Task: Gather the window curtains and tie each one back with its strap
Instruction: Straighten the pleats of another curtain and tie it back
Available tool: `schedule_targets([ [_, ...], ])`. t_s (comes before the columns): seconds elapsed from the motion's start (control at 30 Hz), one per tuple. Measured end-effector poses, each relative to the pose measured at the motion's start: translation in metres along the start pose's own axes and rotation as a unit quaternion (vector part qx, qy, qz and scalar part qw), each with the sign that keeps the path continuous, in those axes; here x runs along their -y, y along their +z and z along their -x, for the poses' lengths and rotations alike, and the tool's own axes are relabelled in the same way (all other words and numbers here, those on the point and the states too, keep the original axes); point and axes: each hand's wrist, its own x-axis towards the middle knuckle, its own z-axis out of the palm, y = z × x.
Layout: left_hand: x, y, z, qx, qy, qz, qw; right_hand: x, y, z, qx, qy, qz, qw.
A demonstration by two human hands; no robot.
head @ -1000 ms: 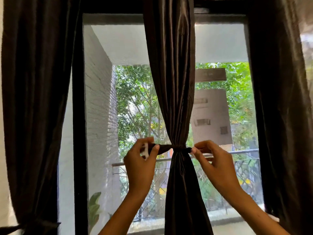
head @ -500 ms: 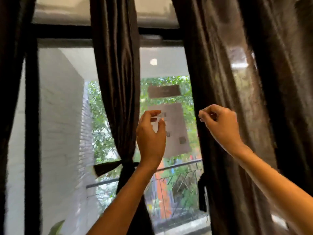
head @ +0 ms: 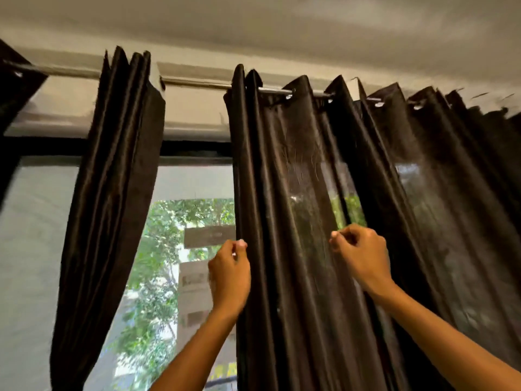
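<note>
Dark satin, the spread right curtain (head: pixel 324 221) hangs ungathered on the rod (head: pixel 197 83); gathering is judged underway. Its edge is pinched by the left hand (head: pixel 229 273), a fold by the right hand (head: pixel 359 255); bunching comes next.

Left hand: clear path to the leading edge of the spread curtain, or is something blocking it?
Probably yes. The left hand is already up at the near edge of the spread curtain, fingertips about on the hem, with only open window behind it. The gathered curtain hangs well off to its left, out of the way.
</note>
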Motion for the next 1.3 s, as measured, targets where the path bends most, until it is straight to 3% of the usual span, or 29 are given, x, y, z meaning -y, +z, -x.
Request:
schedule_targets([
  [0.13,0.000,0.020,-0.031,-0.003,-0.016,-0.051,0.999,-0.013,0.015,-0.026,0.020,0.008,0.019,1.000],
  [0.43,-0.018,0.061,-0.109,-0.015,0.067,-0.119,0.991,-0.005,0.077,-0.089,0.065,-0.019,0.019,0.998],
  [0.63,-0.037,0.087,-0.187,-0.066,0.101,-0.135,0.983,0.020,0.134,-0.139,0.134,-0.022,-0.017,0.991],
  [0.87,-0.042,0.103,-0.220,-0.085,0.148,-0.140,0.975,0.043,0.169,-0.153,0.076,-0.060,-0.022,0.995],
  [0.97,-0.041,0.108,-0.226,-0.074,0.145,-0.106,0.981,0.053,0.175,-0.149,0.068,-0.132,-0.023,0.989],
  [1.07,-0.041,0.110,-0.226,-0.071,0.146,-0.125,0.979,0.063,0.173,-0.147,0.112,-0.203,-0.023,0.973],
  [1.2,-0.041,0.107,-0.232,-0.099,0.125,-0.150,0.976,0.054,0.159,-0.168,0.254,-0.226,-0.072,0.938],
  [1.23,-0.041,0.107,-0.232,-0.102,0.120,-0.149,0.976,0.046,0.154,-0.175,0.246,-0.216,-0.068,0.943],
  [1.3,-0.037,0.108,-0.233,-0.097,0.113,-0.137,0.979,0.026,0.150,-0.196,0.110,-0.151,0.044,0.982],
])
